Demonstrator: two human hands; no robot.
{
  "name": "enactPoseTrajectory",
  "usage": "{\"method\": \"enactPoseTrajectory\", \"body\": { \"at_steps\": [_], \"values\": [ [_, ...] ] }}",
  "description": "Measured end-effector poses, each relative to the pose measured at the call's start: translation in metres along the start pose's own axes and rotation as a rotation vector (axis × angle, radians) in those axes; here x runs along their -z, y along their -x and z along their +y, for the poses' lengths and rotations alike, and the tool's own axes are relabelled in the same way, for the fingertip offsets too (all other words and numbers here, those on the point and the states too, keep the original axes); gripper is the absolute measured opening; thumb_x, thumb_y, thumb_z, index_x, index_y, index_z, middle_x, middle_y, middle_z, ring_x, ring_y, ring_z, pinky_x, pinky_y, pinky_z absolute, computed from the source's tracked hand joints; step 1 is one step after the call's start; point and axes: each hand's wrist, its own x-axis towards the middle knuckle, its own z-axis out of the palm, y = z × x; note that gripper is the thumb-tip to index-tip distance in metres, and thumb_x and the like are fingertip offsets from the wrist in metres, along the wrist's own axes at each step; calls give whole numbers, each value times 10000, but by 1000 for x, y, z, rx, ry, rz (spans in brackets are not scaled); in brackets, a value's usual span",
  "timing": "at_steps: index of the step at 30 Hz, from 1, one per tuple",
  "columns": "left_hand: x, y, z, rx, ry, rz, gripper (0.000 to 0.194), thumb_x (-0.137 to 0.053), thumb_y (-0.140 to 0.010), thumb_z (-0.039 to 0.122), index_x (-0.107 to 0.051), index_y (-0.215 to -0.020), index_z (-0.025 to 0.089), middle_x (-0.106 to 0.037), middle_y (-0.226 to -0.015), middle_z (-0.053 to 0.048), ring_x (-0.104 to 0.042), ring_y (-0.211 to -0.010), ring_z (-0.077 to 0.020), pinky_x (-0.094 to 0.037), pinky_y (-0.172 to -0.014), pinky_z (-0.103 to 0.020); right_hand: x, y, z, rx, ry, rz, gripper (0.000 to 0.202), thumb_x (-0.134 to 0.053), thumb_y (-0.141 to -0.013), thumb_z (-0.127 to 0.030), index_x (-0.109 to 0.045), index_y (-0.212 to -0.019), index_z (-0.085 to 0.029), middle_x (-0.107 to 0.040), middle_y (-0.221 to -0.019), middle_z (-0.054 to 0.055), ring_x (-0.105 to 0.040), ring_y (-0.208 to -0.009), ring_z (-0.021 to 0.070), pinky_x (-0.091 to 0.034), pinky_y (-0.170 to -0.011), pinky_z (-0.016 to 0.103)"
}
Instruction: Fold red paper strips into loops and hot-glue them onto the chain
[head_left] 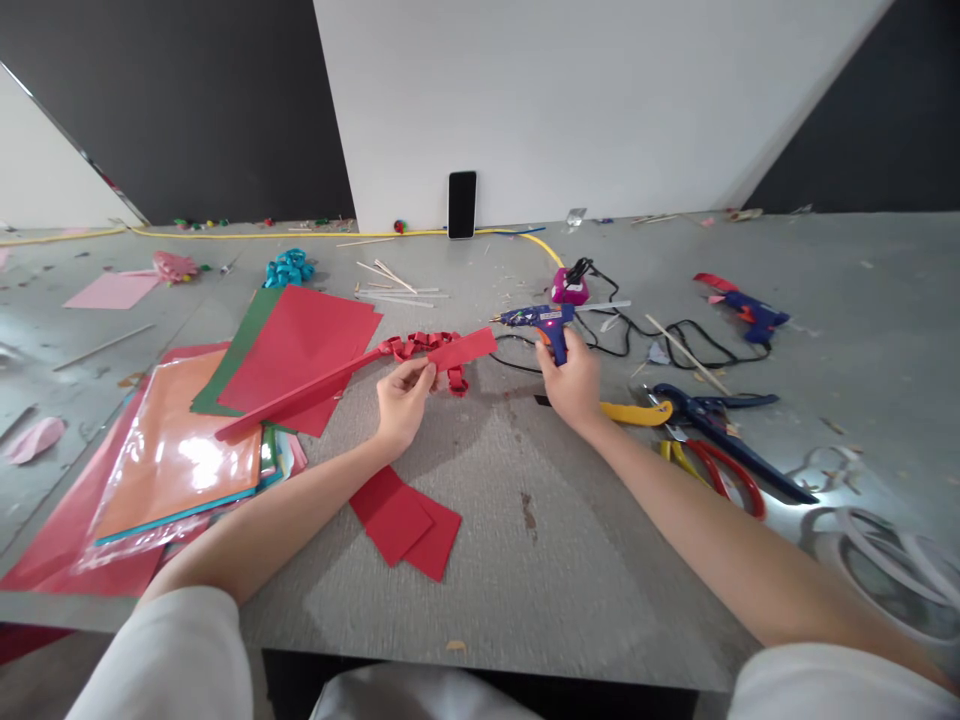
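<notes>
Fingers of the left hand [403, 402] pinch a red strip [466, 348] near the glue gun [553, 318] tip; the right hand [576, 382] grips that gun. Curly loops [409, 346] are done at the red stick's [300, 393] end; the strip and 2 red pieces [391, 515] are flat, not curled yet.

your grey table [487, 600] bears two overlapping red paper pieces [394, 515] near its front edge, with a large red sheet [60, 540] at the left and curled blue ribbon [289, 268] farther back. toward the rear you have pale sticks [397, 292], a purple socket block [570, 290] and a phone [462, 205] standing against the wall [570, 100]. on your right lie a blue glue gun [761, 318], blue-handled cutters [720, 437], red-handled scissors [756, 495] and some pale rings [892, 550].
</notes>
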Motion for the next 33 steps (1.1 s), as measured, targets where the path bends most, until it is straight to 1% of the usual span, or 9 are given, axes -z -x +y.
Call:
{"method": "enactPoseTrajectory", "body": {
  "at_steps": [4,7,10,13,16,18,21,25,33],
  "values": [
    [-1,0,-2,11,63,-39,270,-784,-824,424,-752,-865,159,-710,-677,-30,-630,-597,-126,-518,-586,-261,-5,-8,17,-129,106,-104,366,-574,-923,-525,-661,-980,-174,-669,-842,108,-605,-808,278,-482,-806,432],
    [-1,0,-3,32,90,-84,272,-797,-814,412,-756,-860,147,-714,-675,-29,-622,-580,-113,-509,-576,-247,-10,-10,25,-236,221,-136,496,-588,-889,-633,-671,-986,-154,-658,-974,165,-577,-1005,346,-438,-924,533],
    [-1,-1,-2,51,77,-129,280,-802,-811,408,-765,-869,137,-725,-690,-37,-630,-578,-113,-512,-578,-246,-9,-9,21,-304,260,-65,593,-627,-846,-700,-642,-1089,-159,-594,-1184,198,-485,-1191,397,-378,-998,622],
    [-1,-1,-1,53,51,-140,285,-802,-811,413,-769,-870,135,-728,-697,-42,-635,-582,-117,-517,-584,-251,0,-4,2,-177,191,96,498,-622,-896,-629,-602,-1128,-189,-543,-1268,189,-454,-1244,374,-372,-1028,612],
    [0,-1,0,59,44,-145,289,-801,-811,416,-766,-871,135,-728,-701,-42,-635,-584,-118,-518,-588,-253,10,5,-20,85,-13,91,287,-518,-1000,-477,-622,-1039,-212,-630,-1137,148,-553,-1145,305,-400,-1039,529],
    [0,-1,0,68,49,-149,296,-803,-807,419,-762,-873,134,-728,-702,-41,-634,-583,-117,-516,-585,-252,12,13,-32,141,-197,-4,281,-460,-1032,-444,-628,-1000,-221,-672,-964,99,-627,-971,249,-471,-944,443],
    [-1,-1,0,82,51,-156,303,-808,-799,421,-754,-861,130,-725,-700,-40,-634,-585,-116,-514,-584,-249,10,25,-43,16,-472,-150,299,-493,-1027,-490,-643,-1024,-232,-672,-814,42,-644,-758,195,-511,-740,347],
    [-1,-1,1,89,39,-175,290,-803,-802,409,-746,-845,128,-723,-696,-38,-635,-586,-114,-515,-589,-246,7,32,-50,-138,-726,-238,330,-610,-955,-571,-665,-949,-246,-690,-746,21,-641,-669,179,-530,-655,326],
    [-1,0,1,117,24,-258,304,-792,-822,419,-733,-882,127,-722,-690,-36,-638,-578,-112,-516,-581,-238,14,31,-63,-306,-825,-425,402,-738,-850,-597,-706,-746,-210,-719,-686,45,-645,-584,166,-523,-571,305]
  ]
}}
